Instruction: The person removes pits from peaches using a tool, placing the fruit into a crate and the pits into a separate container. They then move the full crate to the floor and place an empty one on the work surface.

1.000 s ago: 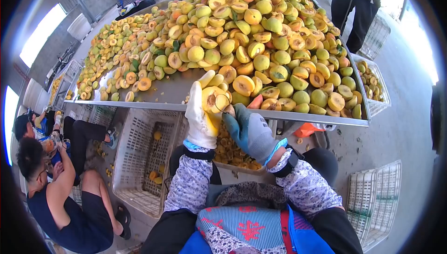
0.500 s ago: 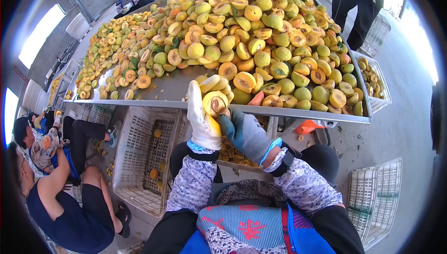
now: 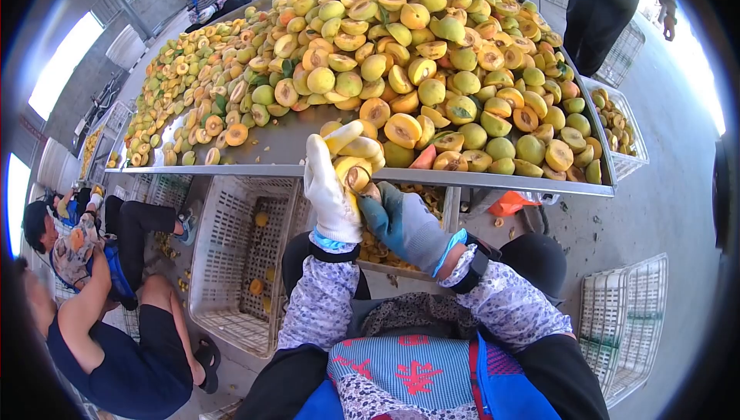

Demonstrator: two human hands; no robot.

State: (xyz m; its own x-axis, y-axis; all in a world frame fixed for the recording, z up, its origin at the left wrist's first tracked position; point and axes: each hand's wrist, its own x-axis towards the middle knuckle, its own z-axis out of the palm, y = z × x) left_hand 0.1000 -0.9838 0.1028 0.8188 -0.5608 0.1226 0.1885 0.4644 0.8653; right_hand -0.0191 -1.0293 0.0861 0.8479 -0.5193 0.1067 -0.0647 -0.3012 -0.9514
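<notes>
My left hand (image 3: 330, 193), in a white glove with yellow fingers, is wrapped round a halved peach (image 3: 356, 176) with its cut face and brown hollow turned towards me. Against the lower edge of that half press the closed fingers of my right hand (image 3: 407, 221), in a grey-blue glove. Whatever those right fingers pinch is too small and covered to make out. Both hands hover at the near edge of a metal table (image 3: 509, 182), just in front of a large heap of whole and halved peaches (image 3: 432, 46).
Below the table stand a white plastic crate (image 3: 208, 297) with a few fruit pieces and another container of cut fruit (image 3: 378, 254). Stacked crates (image 3: 620, 327) are at the right. People sit at the left, including one in dark clothing (image 3: 116, 358); another stands behind the table.
The peach half has tilted in my left hand, and the yellow fingers have curled further over it. My right hand stays against it, nearly in place.
</notes>
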